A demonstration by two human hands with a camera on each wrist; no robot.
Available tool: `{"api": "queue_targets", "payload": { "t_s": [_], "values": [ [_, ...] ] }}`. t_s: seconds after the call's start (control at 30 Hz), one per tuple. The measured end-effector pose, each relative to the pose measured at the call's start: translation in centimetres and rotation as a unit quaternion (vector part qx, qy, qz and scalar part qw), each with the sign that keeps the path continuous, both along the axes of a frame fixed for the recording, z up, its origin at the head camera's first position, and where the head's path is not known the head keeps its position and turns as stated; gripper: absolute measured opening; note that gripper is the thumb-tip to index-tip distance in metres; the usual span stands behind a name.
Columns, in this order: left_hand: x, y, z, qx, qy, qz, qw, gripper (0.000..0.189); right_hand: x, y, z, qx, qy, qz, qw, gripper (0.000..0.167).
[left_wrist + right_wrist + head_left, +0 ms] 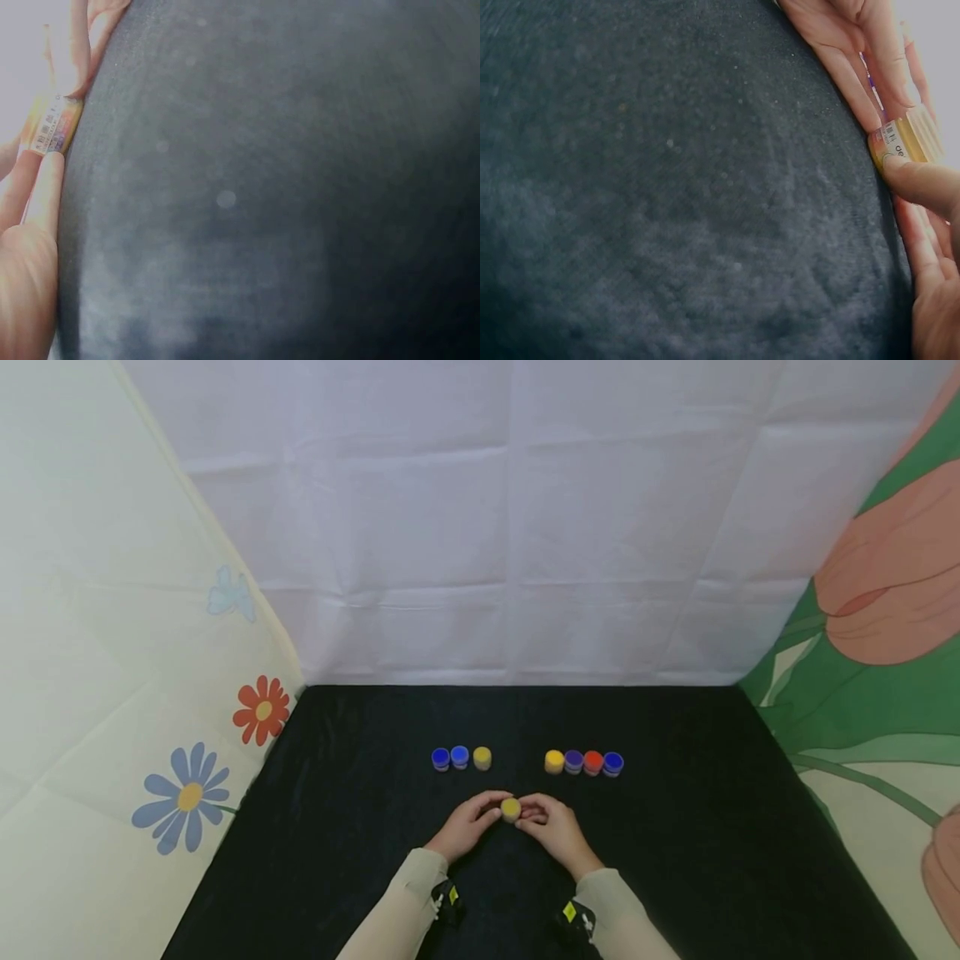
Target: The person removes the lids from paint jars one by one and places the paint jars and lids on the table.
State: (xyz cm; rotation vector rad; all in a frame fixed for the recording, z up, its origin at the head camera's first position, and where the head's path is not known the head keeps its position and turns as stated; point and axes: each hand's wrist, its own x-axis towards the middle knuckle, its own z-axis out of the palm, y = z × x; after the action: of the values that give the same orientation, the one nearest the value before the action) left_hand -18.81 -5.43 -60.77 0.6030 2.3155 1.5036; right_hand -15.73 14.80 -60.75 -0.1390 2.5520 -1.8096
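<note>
A small jar with a yellow lid [511, 810] stands between the two hands near the middle of the black cloth. My left hand [467, 825] pinches it from the left with thumb and fingers. From the other side, my right hand [557, 829] holds it with its thumb and fingertips. The left wrist view shows the jar's printed label [54, 126] between the fingers of both hands. In the right wrist view the jar [900, 141] appears upright, with the right thumb against its label. Parts of the fingers behind it are hidden.
Beyond the hands stand a dark blue jar [440, 759], a lighter blue jar [460, 757] and a yellow jar [482, 758]. Farther right, yellow [554, 762], purple [573, 762], red [592, 763] and dark blue [612, 764] jars form a row. A white cloth [510, 568] hangs behind the table.
</note>
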Motion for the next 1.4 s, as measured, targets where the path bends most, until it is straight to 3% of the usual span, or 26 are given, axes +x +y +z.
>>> {"api": "queue_targets", "payload": {
  "t_s": [0.23,0.47,0.6,0.73,1.03,1.23,1.4],
  "values": [
    [0.17,0.31,-0.06,0.001,-0.006,0.014,0.9999,0.028,-0.01,-0.25,-0.17,0.0,0.002,-0.01,0.9999,0.024],
    [0.05,0.09,-0.05,0.027,-0.012,-0.009,0.9995,0.033,-0.02,-0.32,-0.3,0.003,0.008,-0.016,0.9998,0.023],
    [-0.05,0.05,-0.11,0.01,0.006,-0.017,0.9998,0.039,0.0,-0.32,-0.23,0.007,0.006,-0.02,0.9998,0.024],
    [-0.05,0.11,-0.07,0.002,0.006,-0.012,0.9999,0.034,0.01,-0.34,-0.19,0.008,0.007,-0.023,0.9997,0.023],
    [0.12,0.12,-0.03,0.042,-0.006,-0.002,0.9991,0.023,0.01,-0.42,-0.34,0.005,0.014,-0.021,0.9997,0.022],
    [-0.02,0.03,0.05,0.009,0.019,-0.014,0.9997,0.035,-0.06,-0.39,-0.32,0.009,0.012,-0.02,0.9997,0.023],
    [0.03,0.02,0.28,-0.001,0.009,-0.006,0.9999,0.032,-0.15,-0.38,-0.25,0.008,0.006,-0.017,0.9998,0.023]
  ]
}}
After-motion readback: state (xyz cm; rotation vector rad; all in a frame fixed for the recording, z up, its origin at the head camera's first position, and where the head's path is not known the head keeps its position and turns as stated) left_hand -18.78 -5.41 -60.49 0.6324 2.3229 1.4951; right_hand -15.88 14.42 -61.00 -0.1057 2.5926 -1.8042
